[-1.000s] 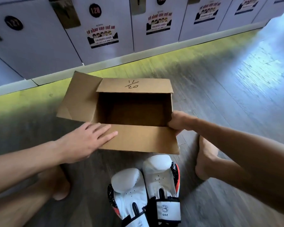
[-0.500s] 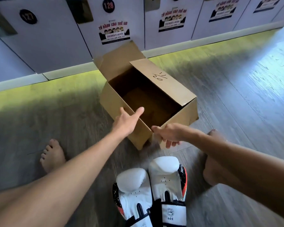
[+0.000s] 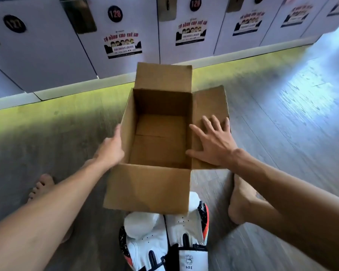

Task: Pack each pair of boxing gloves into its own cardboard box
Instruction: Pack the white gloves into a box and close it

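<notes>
An open brown cardboard box [image 3: 149, 188] stands on the floor in front of me, empty inside, all flaps folded outward. My left hand [image 3: 112, 149] lies flat against the outside of its left wall. My right hand [image 3: 213, 141] presses with spread fingers on the right flap. A pair of white boxing gloves [image 3: 164, 237] with black and orange trim lies side by side on the floor just below the box; the near flap covers their tips.
A row of white lockers [image 3: 114, 36] numbered 127, 128 and up runs along the back, with a pale plinth [image 3: 67, 90] under them. My bare feet [image 3: 41, 184] rest on the grey wood floor [image 3: 294, 106] on either side of the gloves.
The box has turned from its diagonal position to stand square to me. My left hand went to the left wall and my right hand let go of the near corner and flattened on the right flap.
</notes>
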